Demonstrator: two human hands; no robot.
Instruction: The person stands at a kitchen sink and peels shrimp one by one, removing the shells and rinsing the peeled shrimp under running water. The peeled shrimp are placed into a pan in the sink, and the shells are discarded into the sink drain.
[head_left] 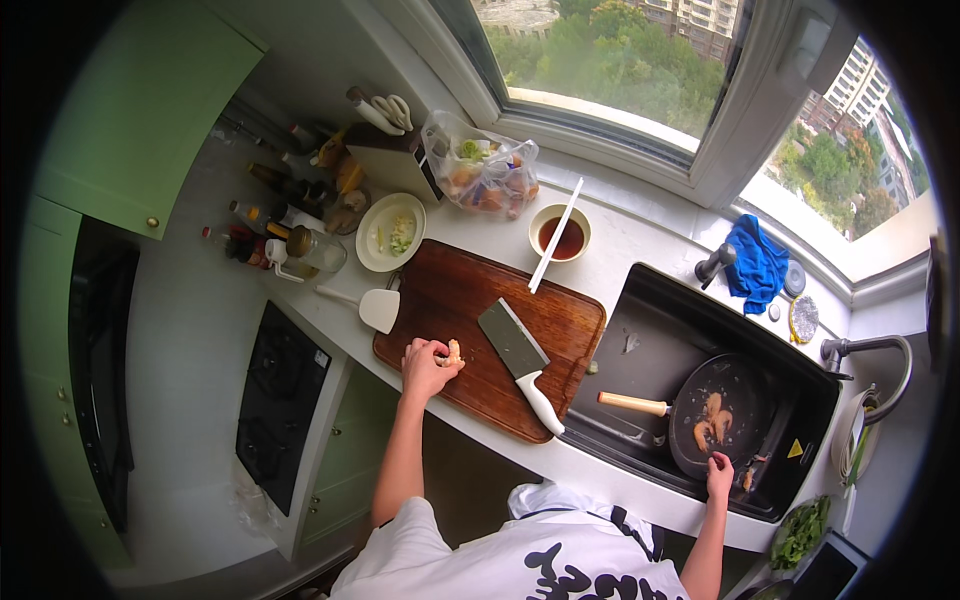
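Over the left part of the wooden cutting board (420, 300), my left hand (427, 368) is closed, its fingertips pinching pale orange shrimp (455, 352). A cleaver (514, 338) with a white handle lies across the board, to the right of that hand. My right hand (719, 475) is at the near rim of the frying pan (742, 385), fingers drawn together. Whatever they may hold is too small to make out. Inside the pan lie several cooked shrimp (715, 410). Shell scraps (749, 478) sit in the black sink (640, 320) beside that hand.
Behind the board are a bowl of dark sauce (575, 243) with chopsticks (556, 236) across it, a plate of chopped greens (375, 256) and a plastic bag (480, 180). A white spatula (379, 311) touches the board's left side. A blue cloth (757, 262) and a faucet (885, 345) border the sink.
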